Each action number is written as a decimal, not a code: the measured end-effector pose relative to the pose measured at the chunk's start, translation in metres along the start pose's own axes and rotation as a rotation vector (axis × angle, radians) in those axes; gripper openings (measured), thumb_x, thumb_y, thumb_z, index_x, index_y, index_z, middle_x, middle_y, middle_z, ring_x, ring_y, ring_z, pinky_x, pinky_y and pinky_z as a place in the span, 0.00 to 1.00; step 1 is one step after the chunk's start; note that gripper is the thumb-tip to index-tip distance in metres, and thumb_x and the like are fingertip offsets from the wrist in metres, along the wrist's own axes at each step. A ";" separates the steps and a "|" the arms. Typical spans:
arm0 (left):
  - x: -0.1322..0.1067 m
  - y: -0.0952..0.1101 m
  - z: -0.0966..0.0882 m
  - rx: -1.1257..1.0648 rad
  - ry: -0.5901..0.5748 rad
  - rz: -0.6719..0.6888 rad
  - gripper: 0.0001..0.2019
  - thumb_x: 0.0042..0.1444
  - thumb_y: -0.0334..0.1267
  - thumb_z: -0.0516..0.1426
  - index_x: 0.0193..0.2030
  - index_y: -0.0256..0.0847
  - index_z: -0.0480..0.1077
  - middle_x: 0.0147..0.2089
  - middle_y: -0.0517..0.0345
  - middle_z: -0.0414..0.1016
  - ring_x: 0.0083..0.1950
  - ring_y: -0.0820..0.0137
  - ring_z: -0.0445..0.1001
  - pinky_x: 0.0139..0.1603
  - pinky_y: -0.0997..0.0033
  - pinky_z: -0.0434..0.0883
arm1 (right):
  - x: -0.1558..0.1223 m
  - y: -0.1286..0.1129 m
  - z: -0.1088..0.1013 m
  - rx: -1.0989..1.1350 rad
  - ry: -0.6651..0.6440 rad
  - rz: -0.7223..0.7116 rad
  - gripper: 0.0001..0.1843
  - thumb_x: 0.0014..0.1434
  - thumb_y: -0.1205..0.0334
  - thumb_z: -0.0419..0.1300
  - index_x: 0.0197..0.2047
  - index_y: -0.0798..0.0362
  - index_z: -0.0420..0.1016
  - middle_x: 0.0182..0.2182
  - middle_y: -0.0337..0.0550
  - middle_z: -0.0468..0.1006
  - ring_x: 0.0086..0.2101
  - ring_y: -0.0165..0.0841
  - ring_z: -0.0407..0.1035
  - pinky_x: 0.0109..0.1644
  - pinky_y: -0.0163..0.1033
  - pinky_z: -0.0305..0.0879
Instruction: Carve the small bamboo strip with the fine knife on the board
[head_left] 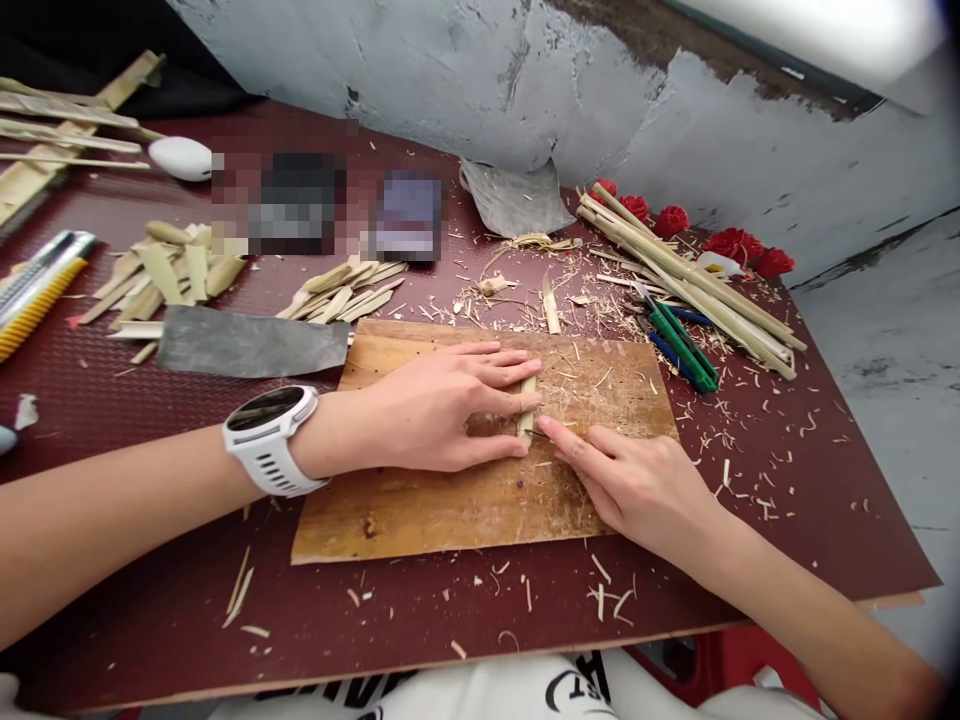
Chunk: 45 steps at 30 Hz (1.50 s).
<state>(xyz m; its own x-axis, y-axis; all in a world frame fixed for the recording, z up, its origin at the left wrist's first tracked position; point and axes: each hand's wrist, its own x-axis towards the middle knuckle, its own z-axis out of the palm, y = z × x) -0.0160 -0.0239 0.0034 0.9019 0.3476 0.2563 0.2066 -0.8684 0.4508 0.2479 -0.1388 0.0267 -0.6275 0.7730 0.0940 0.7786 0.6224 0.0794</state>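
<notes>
A small pale bamboo strip lies on a worn wooden board in the middle of the dark red table. My left hand, with a white watch on its wrist, lies flat on the board with its fingers stretched out, fingertips pressing on the strip. My right hand rests on the board just right of the strip, index finger extended and touching the strip's lower end, the other fingers curled. Neither hand grips anything.
A broad grey cleaver blade lies left of the board. Piles of cut bamboo pieces sit behind it. Long bamboo sticks, green and blue cutters and red paper flowers lie at the back right. Shavings cover the table. A grey wall stands behind.
</notes>
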 end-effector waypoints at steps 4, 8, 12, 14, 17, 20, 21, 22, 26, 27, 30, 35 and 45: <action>0.000 0.000 0.000 0.001 -0.003 -0.001 0.22 0.73 0.51 0.57 0.66 0.43 0.76 0.76 0.44 0.66 0.78 0.52 0.64 0.81 0.41 0.61 | 0.000 0.000 -0.005 -0.039 -0.021 -0.006 0.26 0.72 0.68 0.52 0.70 0.52 0.72 0.30 0.37 0.77 0.23 0.27 0.66 0.26 0.39 0.46; 0.000 0.000 -0.001 -0.001 0.001 -0.005 0.21 0.72 0.50 0.58 0.65 0.45 0.77 0.75 0.45 0.67 0.77 0.52 0.65 0.80 0.40 0.61 | 0.000 0.001 -0.009 -0.085 -0.076 -0.015 0.28 0.70 0.70 0.53 0.71 0.52 0.71 0.30 0.37 0.77 0.21 0.27 0.63 0.25 0.40 0.44; 0.000 0.000 -0.001 -0.003 0.006 0.007 0.21 0.72 0.50 0.58 0.66 0.44 0.76 0.75 0.45 0.67 0.78 0.52 0.65 0.80 0.41 0.62 | -0.002 0.001 -0.009 -0.113 -0.110 -0.012 0.30 0.70 0.71 0.53 0.72 0.52 0.69 0.30 0.37 0.76 0.21 0.28 0.61 0.25 0.40 0.44; 0.000 0.000 -0.001 -0.004 0.004 0.005 0.22 0.72 0.50 0.57 0.66 0.43 0.76 0.75 0.45 0.66 0.78 0.52 0.65 0.80 0.42 0.62 | -0.004 0.000 -0.009 -0.131 -0.113 -0.009 0.30 0.70 0.71 0.53 0.73 0.52 0.69 0.29 0.37 0.75 0.20 0.28 0.61 0.25 0.40 0.44; 0.001 0.000 -0.001 -0.002 0.002 0.004 0.22 0.73 0.50 0.57 0.66 0.42 0.76 0.76 0.44 0.66 0.78 0.52 0.64 0.81 0.43 0.61 | -0.007 -0.002 -0.008 -0.159 -0.114 -0.017 0.30 0.71 0.71 0.53 0.74 0.53 0.68 0.29 0.37 0.74 0.20 0.28 0.61 0.25 0.40 0.45; 0.001 0.001 -0.001 -0.003 0.005 0.006 0.22 0.72 0.50 0.57 0.66 0.42 0.76 0.75 0.44 0.67 0.78 0.53 0.64 0.81 0.43 0.61 | -0.008 -0.004 -0.008 -0.189 -0.110 -0.023 0.30 0.71 0.71 0.52 0.74 0.54 0.68 0.29 0.37 0.74 0.20 0.29 0.63 0.25 0.40 0.46; 0.001 0.001 -0.001 -0.004 0.007 0.006 0.22 0.72 0.50 0.58 0.65 0.42 0.77 0.75 0.44 0.67 0.78 0.53 0.64 0.81 0.43 0.61 | -0.008 -0.005 -0.008 -0.199 -0.107 -0.023 0.30 0.71 0.72 0.52 0.74 0.54 0.68 0.29 0.36 0.73 0.20 0.29 0.63 0.25 0.40 0.46; 0.000 0.001 -0.001 -0.005 0.008 0.008 0.22 0.72 0.50 0.58 0.65 0.42 0.77 0.75 0.43 0.67 0.78 0.53 0.65 0.81 0.43 0.61 | -0.008 -0.006 -0.008 -0.207 -0.105 -0.024 0.30 0.71 0.72 0.52 0.73 0.55 0.68 0.28 0.36 0.73 0.20 0.29 0.63 0.25 0.40 0.46; 0.000 0.001 -0.001 -0.015 0.019 0.018 0.22 0.72 0.49 0.58 0.65 0.40 0.77 0.73 0.41 0.69 0.77 0.51 0.65 0.80 0.42 0.62 | -0.008 -0.008 -0.007 -0.227 -0.104 -0.028 0.30 0.70 0.73 0.52 0.73 0.56 0.69 0.27 0.36 0.71 0.20 0.29 0.63 0.24 0.41 0.46; 0.001 0.001 -0.001 -0.019 0.017 0.019 0.22 0.72 0.49 0.58 0.65 0.39 0.77 0.73 0.40 0.70 0.77 0.51 0.65 0.80 0.42 0.62 | -0.008 -0.008 -0.007 -0.232 -0.108 -0.029 0.30 0.69 0.73 0.52 0.73 0.56 0.70 0.27 0.36 0.71 0.20 0.29 0.62 0.24 0.41 0.46; 0.001 0.001 -0.002 -0.020 0.008 0.010 0.21 0.72 0.49 0.58 0.64 0.40 0.77 0.72 0.41 0.71 0.77 0.51 0.66 0.80 0.42 0.63 | -0.008 -0.009 -0.006 -0.241 -0.116 -0.031 0.31 0.68 0.74 0.52 0.73 0.57 0.70 0.27 0.37 0.71 0.19 0.29 0.60 0.24 0.41 0.46; 0.002 0.000 -0.002 -0.027 0.014 0.017 0.20 0.71 0.48 0.59 0.63 0.41 0.78 0.72 0.41 0.70 0.77 0.51 0.67 0.79 0.41 0.62 | -0.008 -0.008 -0.004 -0.236 -0.115 -0.031 0.31 0.68 0.75 0.52 0.73 0.57 0.69 0.27 0.37 0.72 0.19 0.29 0.58 0.24 0.41 0.46; 0.001 0.000 -0.002 -0.021 0.010 0.016 0.22 0.72 0.49 0.58 0.65 0.40 0.77 0.73 0.39 0.70 0.77 0.50 0.66 0.79 0.41 0.63 | -0.011 -0.004 0.005 -0.128 0.112 0.003 0.24 0.73 0.70 0.55 0.69 0.55 0.73 0.26 0.33 0.70 0.21 0.25 0.62 0.25 0.38 0.48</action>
<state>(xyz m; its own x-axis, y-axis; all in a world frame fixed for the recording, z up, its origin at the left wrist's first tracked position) -0.0154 -0.0230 0.0055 0.9011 0.3374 0.2724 0.1840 -0.8663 0.4644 0.2518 -0.1491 0.0207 -0.6269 0.7520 0.2038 0.7785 0.5937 0.2038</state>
